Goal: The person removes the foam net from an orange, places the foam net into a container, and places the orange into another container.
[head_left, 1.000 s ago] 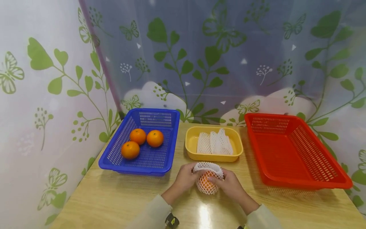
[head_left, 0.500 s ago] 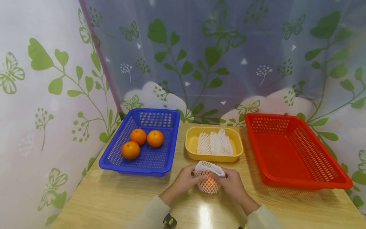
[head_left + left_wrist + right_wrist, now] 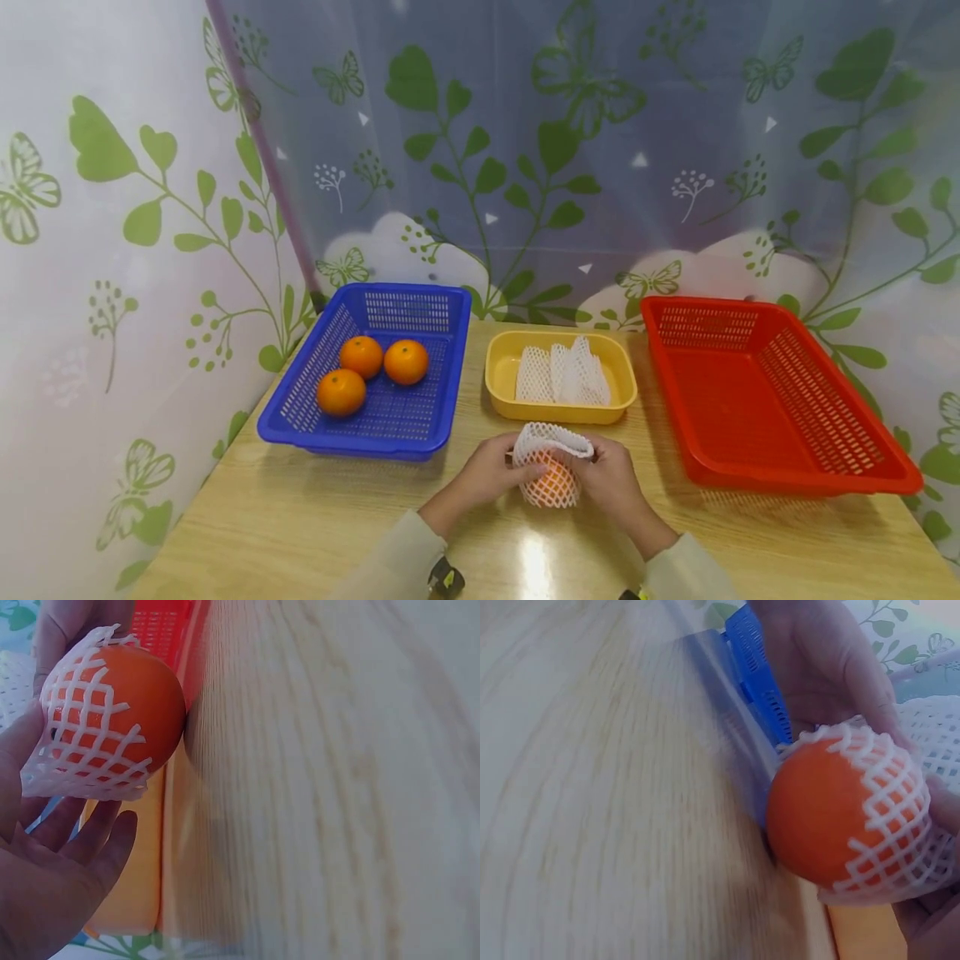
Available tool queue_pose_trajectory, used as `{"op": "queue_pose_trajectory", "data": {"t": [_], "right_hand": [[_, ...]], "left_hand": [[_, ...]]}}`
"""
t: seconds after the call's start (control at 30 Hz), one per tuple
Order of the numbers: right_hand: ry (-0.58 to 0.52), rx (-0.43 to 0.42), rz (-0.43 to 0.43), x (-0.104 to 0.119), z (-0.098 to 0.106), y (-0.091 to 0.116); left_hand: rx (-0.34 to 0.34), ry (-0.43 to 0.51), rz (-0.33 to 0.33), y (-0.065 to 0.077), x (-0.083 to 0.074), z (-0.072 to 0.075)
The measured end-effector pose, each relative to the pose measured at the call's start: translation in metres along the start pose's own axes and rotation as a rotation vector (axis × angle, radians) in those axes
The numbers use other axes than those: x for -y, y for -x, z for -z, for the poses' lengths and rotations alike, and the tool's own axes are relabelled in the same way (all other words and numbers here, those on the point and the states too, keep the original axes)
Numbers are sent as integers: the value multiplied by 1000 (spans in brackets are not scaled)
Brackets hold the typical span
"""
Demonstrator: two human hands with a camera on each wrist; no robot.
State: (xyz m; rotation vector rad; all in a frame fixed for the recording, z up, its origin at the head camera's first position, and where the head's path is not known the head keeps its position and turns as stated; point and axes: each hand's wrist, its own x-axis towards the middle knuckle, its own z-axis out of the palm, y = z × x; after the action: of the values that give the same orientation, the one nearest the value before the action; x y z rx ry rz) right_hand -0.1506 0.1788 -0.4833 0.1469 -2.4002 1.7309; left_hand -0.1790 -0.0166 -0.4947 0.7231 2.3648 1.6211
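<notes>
Between both hands, just in front of the yellow tub, is an orange (image 3: 810, 814) partly covered by a white foam net sleeve (image 3: 551, 437). My left hand (image 3: 487, 475) holds it from the left, its thumb pressing the net on the near side. From the right, my right hand (image 3: 607, 475) grips the net near its gathered upper rim, with the thumb at the front. In both wrist views the orange's bottom bulges bare out of the net, close over the wooden table (image 3: 300, 787). The net's loose upper part stands above the fruit.
A blue basket (image 3: 442, 408) with three oranges (image 3: 362, 357) stands at the left. Behind the hands, the yellow tub (image 3: 502, 400) holds several folded white foam nets (image 3: 570, 375). At the right is a red basket (image 3: 735, 400). A patterned curtain (image 3: 480, 167) hangs behind the table.
The left thumb has slid from the net's upper rim down to the side of the orange. The right thumb has moved up toward the rim, and the net and orange have shifted slightly right.
</notes>
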Motion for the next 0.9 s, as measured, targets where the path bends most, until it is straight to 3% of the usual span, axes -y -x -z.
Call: {"op": "queue_pose_trajectory", "data": {"t": [0.1, 0.3, 0.63, 0.9], "right_hand": [[-39, 76, -39, -2, 3, 0], [-11, 180, -36, -7, 9, 3], [-19, 221, -44, -11, 8, 1], [-29, 230, -63, -7, 6, 0]], "left_hand": [[-2, 3, 8, 0, 0, 0], [-42, -1, -8, 2, -1, 1], [-195, -107, -32, 0, -3, -1], [-278, -50, 76, -4, -5, -4]]}}
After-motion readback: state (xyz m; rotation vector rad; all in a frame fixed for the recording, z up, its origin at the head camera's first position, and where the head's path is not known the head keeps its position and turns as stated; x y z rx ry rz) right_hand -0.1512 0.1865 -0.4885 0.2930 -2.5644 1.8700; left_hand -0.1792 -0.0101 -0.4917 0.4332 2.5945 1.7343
